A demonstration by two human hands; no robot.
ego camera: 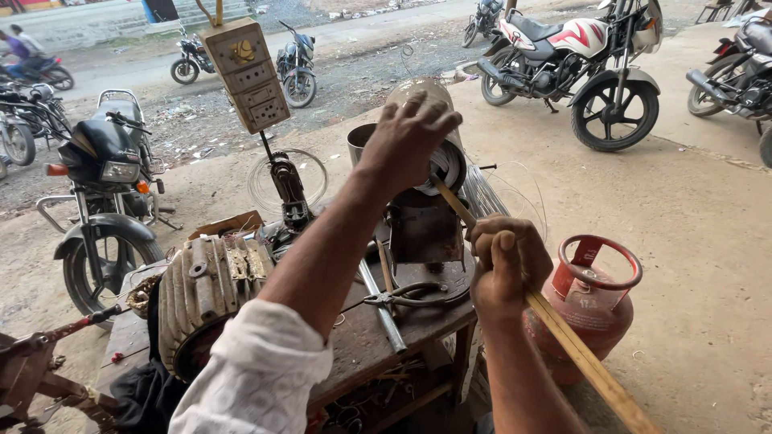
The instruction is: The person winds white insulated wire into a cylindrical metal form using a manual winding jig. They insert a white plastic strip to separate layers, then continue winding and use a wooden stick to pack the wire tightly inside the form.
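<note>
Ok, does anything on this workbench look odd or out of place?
The switchboard box hangs tilted in mid-air over the bench rather than fixed to a wall. Loose wire loops spring out beside the motor housing that the left hand steadies, while the right hand pokes a wooden stick into it.

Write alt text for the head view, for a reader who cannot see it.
A person's left hand rests on top of a metal motor housing on a cluttered wooden workbench, while the right hand grips a long wooden stick poking into its coil. A red gas cylinder and parked motorcycles stand nearby.
</note>
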